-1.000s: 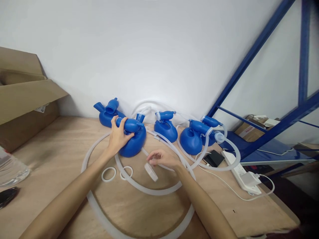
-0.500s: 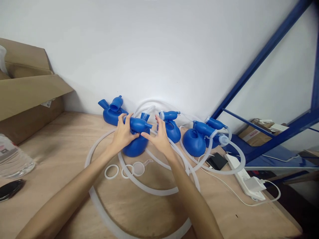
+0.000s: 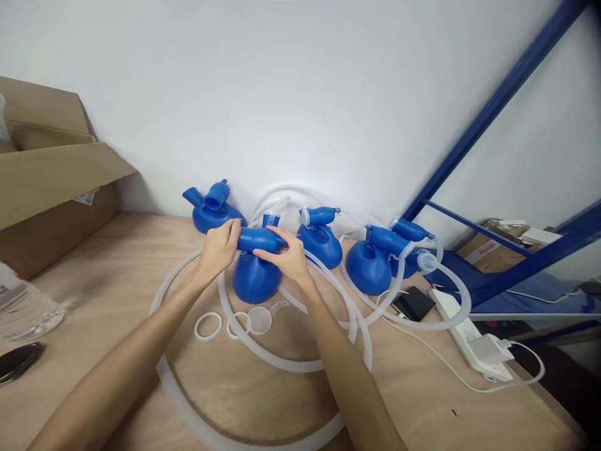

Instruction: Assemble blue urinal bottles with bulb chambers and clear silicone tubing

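Between my hands lies a blue bottle-shaped plastic funnel [image 3: 256,240], held sideways over a blue urinal jug [image 3: 256,282]. My left hand [image 3: 220,252] is closed around its wide left end. My right hand [image 3: 290,255] grips the narrow right end, with the thumb in front and the fingers over the top. The jug's neck [image 3: 271,220] shows behind the funnel. In front of the jug lie a white ring [image 3: 208,326], a second white ring [image 3: 233,333] and a round translucent cap with a tab [image 3: 260,320]. A long translucent hose [image 3: 270,358] loops around them and under my forearms.
More blue urinal jugs [image 3: 369,268] with funnels and hoses stand along the wall. To the left are a cardboard box [image 3: 61,172], a plastic bottle [image 3: 30,307] and a dark object [image 3: 19,361]. A power strip [image 3: 469,338], black phone-like device [image 3: 413,304] and blue metal rack [image 3: 498,100] are right.
My right hand has gone from spread fingers to gripping the funnel's narrow end. The left hand has shifted to the funnel's wide end. The view has moved slightly.
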